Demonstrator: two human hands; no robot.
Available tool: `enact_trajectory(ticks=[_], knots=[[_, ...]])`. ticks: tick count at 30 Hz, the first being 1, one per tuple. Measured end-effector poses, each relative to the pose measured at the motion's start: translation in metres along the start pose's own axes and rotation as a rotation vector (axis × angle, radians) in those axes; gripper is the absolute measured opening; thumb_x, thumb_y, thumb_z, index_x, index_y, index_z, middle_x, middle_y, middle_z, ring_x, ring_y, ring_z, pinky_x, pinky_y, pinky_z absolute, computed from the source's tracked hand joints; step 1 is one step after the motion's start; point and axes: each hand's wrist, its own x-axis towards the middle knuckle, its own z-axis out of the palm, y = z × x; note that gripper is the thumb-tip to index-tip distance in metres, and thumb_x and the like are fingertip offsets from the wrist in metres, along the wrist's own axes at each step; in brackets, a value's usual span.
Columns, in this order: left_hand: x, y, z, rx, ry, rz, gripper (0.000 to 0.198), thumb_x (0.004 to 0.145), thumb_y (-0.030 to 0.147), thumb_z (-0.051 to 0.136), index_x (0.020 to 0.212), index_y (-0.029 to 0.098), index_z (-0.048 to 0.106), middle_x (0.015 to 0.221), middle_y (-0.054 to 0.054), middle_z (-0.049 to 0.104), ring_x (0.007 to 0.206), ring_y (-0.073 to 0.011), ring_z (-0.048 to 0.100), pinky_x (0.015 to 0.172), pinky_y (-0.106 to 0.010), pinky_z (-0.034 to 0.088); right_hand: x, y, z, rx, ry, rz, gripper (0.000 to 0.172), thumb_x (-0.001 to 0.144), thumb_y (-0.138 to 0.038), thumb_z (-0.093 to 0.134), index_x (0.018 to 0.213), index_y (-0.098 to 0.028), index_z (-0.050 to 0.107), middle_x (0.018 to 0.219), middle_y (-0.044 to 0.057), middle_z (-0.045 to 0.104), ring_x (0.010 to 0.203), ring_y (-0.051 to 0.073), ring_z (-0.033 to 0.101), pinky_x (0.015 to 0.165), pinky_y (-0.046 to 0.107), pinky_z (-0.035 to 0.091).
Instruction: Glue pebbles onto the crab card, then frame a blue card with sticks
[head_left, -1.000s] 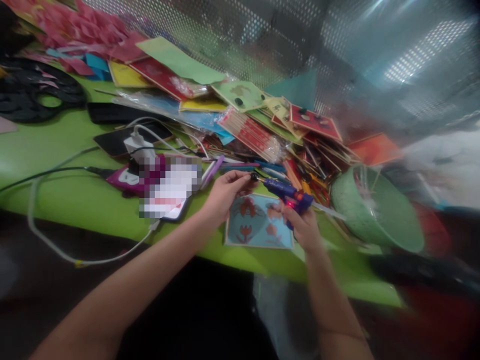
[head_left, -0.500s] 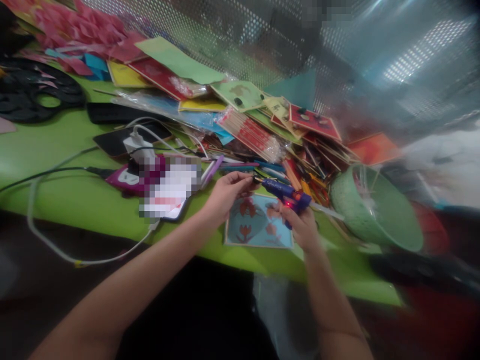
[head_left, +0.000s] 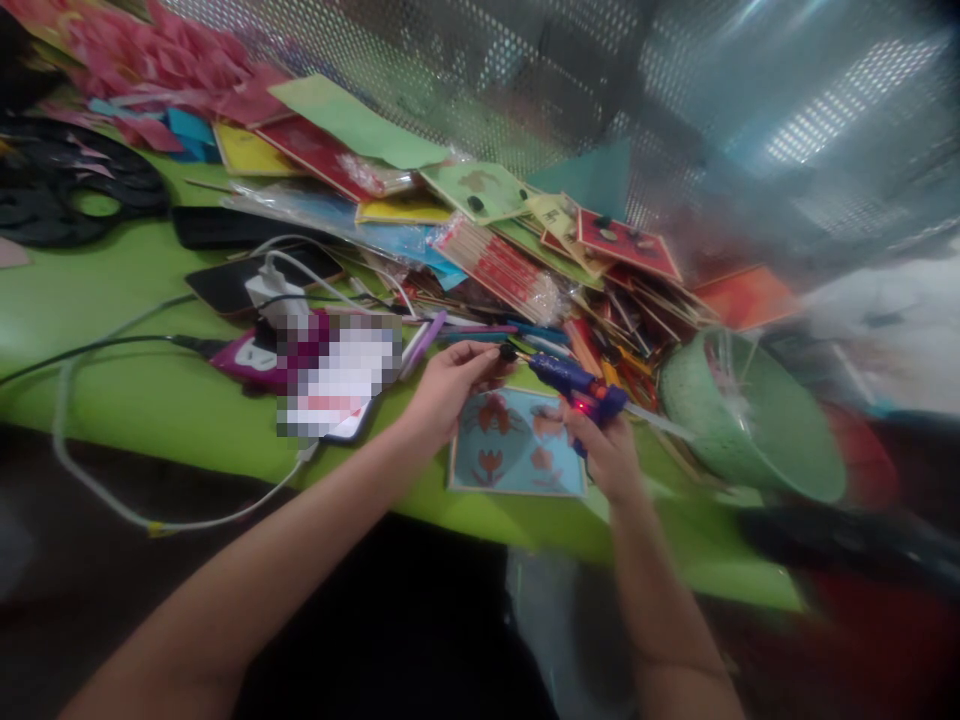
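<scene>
A blue hot glue gun [head_left: 566, 380] with a glowing red light is gripped in my right hand [head_left: 609, 450]. A pale glue stick [head_left: 660, 420] juts from its rear, and its nozzle points left. My left hand [head_left: 454, 385] pinches a small dark piece [head_left: 509, 352] just off the nozzle tip; its kind is too small to make out. Below both hands lies a light blue card [head_left: 517, 470] with a pale border and orange-brown flower shapes. My right hand overlaps the card's upper right corner.
A phone [head_left: 341, 385] on a cable and a purple power strip [head_left: 262, 355] with a white plug [head_left: 277, 295] lie to the left. A green bowl [head_left: 750, 420] stands at right. Behind are packaged sticks [head_left: 499, 270], coloured cards [head_left: 626, 240] and pink paper [head_left: 165, 60].
The glue gun has shifted slightly right, opening a small gap between its nozzle and the dark piece. My left hand stays almost in place.
</scene>
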Motion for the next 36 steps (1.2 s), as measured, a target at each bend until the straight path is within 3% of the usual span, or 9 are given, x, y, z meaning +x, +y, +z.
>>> enact_trajectory(ticks=[7,16,26,36], knots=[[-0.0010,-0.0001,-0.0008,0.098,-0.033,-0.039,0.012,0.084,0.022,0.079,0.088,0.015,0.070,0.086,-0.008,0.079,0.080,-0.0166,0.076,0.069,-0.025,0.056,-0.0003,0.0028,0.0007,0.009,-0.005,-0.004,0.044,0.082,-0.062,0.072,0.074,-0.019,0.067,0.059,-0.002,0.055,0.055,0.013,0.047,0.051,0.025,0.041],[0.0002,0.0001,0.0000,-0.006,-0.004,0.010,0.011,0.081,0.017,0.079,0.084,0.015,0.069,0.084,-0.003,0.077,0.082,-0.0146,0.077,0.079,-0.025,0.058,-0.0006,-0.0038,0.0006,0.002,-0.013,-0.013,0.043,0.081,-0.062,0.073,0.074,-0.020,0.067,0.058,-0.002,0.054,0.053,0.012,0.046,0.049,0.024,0.041],[-0.0019,0.0004,0.0014,0.082,-0.031,-0.049,0.011,0.083,0.020,0.080,0.086,0.015,0.071,0.083,-0.007,0.078,0.078,-0.0167,0.075,0.064,-0.024,0.055,-0.0040,0.0030,0.0018,0.024,-0.081,0.003,0.044,0.087,-0.061,0.070,0.074,-0.019,0.068,0.061,-0.001,0.060,0.051,0.012,0.051,0.049,0.024,0.045],[-0.0017,0.0020,0.0026,0.033,0.000,-0.020,0.009,0.083,0.016,0.078,0.083,0.014,0.069,0.081,-0.003,0.076,0.075,-0.0135,0.074,0.072,-0.025,0.058,-0.0035,-0.0016,0.0039,0.011,-0.030,-0.010,0.043,0.083,-0.061,0.074,0.075,-0.020,0.066,0.058,-0.002,0.056,0.050,0.012,0.047,0.048,0.024,0.044]])
